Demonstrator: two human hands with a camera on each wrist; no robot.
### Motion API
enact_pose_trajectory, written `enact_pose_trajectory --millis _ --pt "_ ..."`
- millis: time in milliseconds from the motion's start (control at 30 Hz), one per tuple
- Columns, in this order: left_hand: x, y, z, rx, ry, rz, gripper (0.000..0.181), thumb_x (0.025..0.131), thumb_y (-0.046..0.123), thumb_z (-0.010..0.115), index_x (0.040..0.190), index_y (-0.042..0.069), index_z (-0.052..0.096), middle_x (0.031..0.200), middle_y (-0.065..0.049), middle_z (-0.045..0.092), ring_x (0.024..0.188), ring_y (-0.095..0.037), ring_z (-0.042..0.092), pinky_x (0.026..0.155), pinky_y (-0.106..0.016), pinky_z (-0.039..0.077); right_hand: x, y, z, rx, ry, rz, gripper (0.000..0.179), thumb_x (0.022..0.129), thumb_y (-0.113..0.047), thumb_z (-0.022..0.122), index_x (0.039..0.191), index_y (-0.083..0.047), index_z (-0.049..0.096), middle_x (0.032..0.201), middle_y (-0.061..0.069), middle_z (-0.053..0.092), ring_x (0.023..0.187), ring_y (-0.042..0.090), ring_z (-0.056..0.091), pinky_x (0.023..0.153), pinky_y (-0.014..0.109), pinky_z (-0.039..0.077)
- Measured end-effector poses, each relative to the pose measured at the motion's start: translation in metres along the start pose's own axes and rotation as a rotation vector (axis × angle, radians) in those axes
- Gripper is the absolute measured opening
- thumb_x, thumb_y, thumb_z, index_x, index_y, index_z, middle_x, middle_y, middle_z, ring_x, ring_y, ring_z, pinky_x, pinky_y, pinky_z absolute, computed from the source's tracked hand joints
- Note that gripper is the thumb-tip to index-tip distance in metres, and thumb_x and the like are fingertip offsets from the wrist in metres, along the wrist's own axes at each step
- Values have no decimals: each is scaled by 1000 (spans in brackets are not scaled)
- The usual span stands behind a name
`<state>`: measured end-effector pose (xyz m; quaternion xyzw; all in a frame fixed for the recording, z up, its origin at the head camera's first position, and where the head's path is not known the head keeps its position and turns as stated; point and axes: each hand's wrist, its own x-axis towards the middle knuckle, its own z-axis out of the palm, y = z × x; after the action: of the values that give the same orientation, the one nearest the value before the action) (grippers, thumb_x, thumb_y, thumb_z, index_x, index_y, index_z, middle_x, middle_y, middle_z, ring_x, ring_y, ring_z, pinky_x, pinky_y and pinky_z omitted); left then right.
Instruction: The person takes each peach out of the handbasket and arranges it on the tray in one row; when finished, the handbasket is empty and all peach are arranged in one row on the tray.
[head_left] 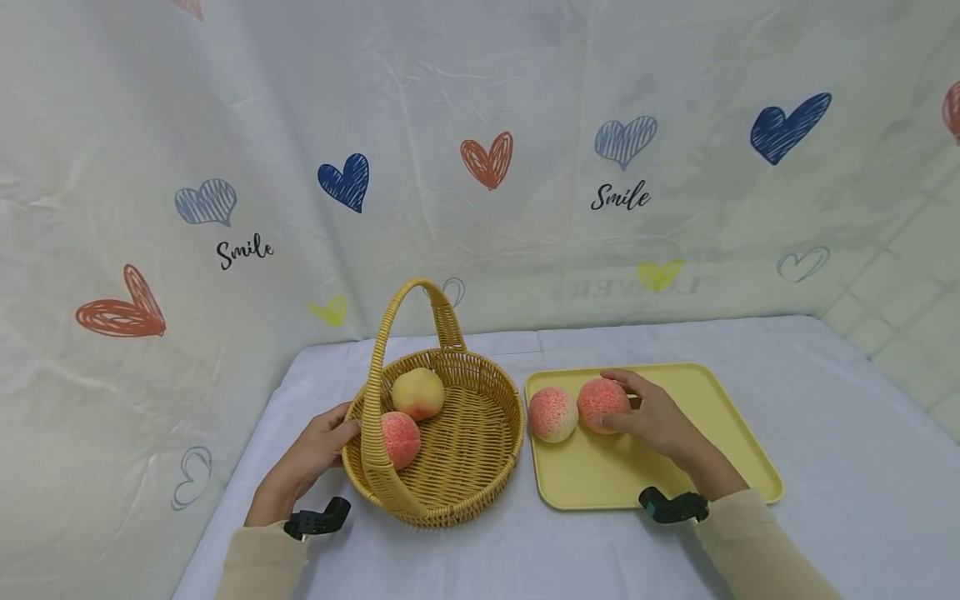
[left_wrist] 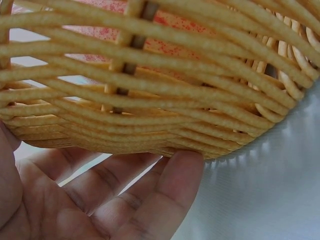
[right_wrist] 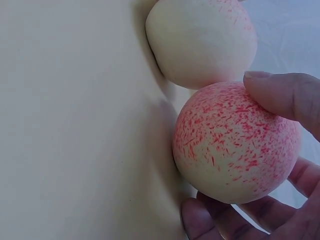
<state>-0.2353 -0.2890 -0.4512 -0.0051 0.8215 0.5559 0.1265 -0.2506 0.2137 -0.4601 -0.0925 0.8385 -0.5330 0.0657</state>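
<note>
Holding a speckled peach [right_wrist: 232, 145] between thumb [right_wrist: 287, 97] and right fingers [right_wrist: 230, 220].
Gripping the wicker basket [head_left: 468, 437] by its side with left fingers [left_wrist: 180, 180].

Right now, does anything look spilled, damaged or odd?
Nothing stands out: the upright basket holds a yellow peach and a pink peach; the right hand grips a third peach beside a fourth peach on the tray.
</note>
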Motion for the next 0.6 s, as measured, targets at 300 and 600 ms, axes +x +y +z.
enact_pose_trajectory --millis 300,600 --pt "1 -2 -1 3 -1 3 53 108 24 52 157 5 43 126 -16 68 97 -21 71 80 -38 61 -1 1 0 7 11 -7 77 89 -15 81 155 -2 44 142 27 50 108 29 61 80 38 51" --pt "2 -3 -2 -9 -15 17 52 108 23 52 156 4 43 122 -15 69 96 -21 71 79 -37 61 -2 0 0 9 7 3 78 88 -18 83 155 -2 44 144 27 50 107 29 59 79 39 50"
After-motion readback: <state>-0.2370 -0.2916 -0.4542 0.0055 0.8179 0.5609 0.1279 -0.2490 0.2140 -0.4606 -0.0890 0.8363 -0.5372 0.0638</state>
